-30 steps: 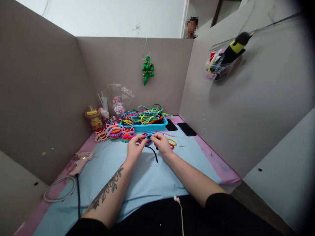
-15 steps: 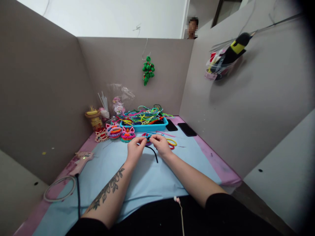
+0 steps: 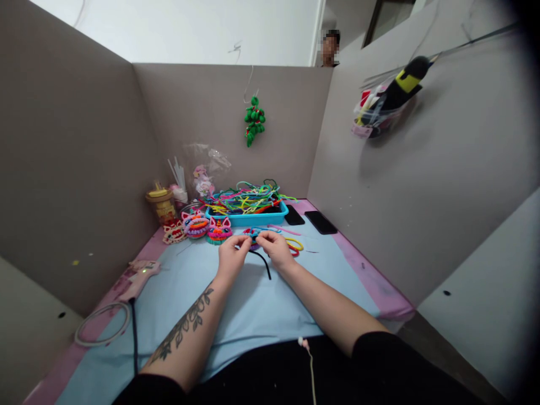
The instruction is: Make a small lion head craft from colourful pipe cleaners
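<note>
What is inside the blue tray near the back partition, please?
The blue tray holds a tangled heap of colourful strands, a few reaching past its rim. The heap covers most of the tray's floor, so whatever lies beneath cannot be seen.

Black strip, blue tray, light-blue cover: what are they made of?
Black strip: perhaps fuzzy-covered wire, matte; it holds a curve, but fibres are too small to confirm.
Blue tray: likely moulded plastic, smooth with even colour.
Light-blue cover: probably cloth, matte, judging by soft folds at the near edge.
</note>
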The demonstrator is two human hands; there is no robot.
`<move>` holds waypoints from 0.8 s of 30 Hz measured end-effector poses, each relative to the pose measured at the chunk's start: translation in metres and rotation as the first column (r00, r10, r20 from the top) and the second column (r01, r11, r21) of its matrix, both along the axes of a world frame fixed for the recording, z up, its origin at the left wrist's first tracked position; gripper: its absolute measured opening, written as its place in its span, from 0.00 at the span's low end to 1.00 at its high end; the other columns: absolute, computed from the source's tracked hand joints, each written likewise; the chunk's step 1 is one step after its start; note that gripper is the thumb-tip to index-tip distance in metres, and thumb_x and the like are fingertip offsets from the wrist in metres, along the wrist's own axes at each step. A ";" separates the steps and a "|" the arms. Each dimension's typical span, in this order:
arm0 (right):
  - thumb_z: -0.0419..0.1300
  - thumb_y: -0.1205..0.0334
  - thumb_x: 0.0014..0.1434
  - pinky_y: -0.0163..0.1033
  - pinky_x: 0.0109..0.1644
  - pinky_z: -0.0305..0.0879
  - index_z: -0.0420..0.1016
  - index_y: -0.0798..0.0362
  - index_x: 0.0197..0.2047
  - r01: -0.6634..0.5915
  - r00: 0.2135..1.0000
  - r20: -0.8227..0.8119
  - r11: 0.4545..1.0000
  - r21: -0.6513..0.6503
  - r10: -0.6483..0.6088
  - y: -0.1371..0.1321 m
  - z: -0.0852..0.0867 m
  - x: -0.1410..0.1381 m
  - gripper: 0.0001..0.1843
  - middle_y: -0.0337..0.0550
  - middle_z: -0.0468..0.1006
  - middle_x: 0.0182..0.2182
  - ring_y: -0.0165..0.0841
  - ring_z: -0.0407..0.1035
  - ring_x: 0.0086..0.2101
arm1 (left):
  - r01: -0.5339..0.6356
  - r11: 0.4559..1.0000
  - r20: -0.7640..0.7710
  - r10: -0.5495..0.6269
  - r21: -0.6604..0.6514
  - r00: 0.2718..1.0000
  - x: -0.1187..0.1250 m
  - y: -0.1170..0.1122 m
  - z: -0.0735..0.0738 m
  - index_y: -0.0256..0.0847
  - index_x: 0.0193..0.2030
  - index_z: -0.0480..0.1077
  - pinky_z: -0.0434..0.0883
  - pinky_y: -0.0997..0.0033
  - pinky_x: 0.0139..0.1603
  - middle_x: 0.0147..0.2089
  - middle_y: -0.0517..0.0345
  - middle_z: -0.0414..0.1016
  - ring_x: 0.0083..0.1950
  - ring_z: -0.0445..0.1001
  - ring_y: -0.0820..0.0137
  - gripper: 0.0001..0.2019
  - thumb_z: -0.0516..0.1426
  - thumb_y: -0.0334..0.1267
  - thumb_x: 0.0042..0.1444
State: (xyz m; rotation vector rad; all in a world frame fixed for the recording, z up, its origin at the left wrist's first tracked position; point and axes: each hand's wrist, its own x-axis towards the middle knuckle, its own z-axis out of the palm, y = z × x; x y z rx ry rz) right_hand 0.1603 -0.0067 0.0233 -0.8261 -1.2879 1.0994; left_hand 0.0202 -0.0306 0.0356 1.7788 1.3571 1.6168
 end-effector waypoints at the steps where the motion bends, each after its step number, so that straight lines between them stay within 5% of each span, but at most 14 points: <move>1: 0.62 0.55 0.45 0.32 0.23 0.49 0.69 0.54 0.25 0.000 1.000 0.004 1.000 -0.001 0.000 0.000 0.000 0.000 0.12 0.33 0.61 0.17 0.25 0.54 0.20 | 0.000 1.000 -0.001 0.000 0.001 1.000 0.000 0.000 0.000 0.38 0.30 0.75 0.69 0.72 0.36 0.29 0.57 0.76 0.31 0.72 0.71 0.10 0.58 0.42 0.51; 24: 0.62 0.52 0.44 0.31 0.22 0.49 0.68 0.54 0.24 0.030 0.998 -0.059 1.000 -0.011 -0.030 0.001 -0.003 -0.004 0.13 0.34 0.64 0.18 0.25 0.54 0.20 | 0.019 1.000 0.046 -0.020 0.023 0.999 0.001 0.004 -0.006 0.40 0.33 0.77 0.72 0.70 0.37 0.33 0.54 0.77 0.34 0.74 0.69 0.08 0.60 0.41 0.48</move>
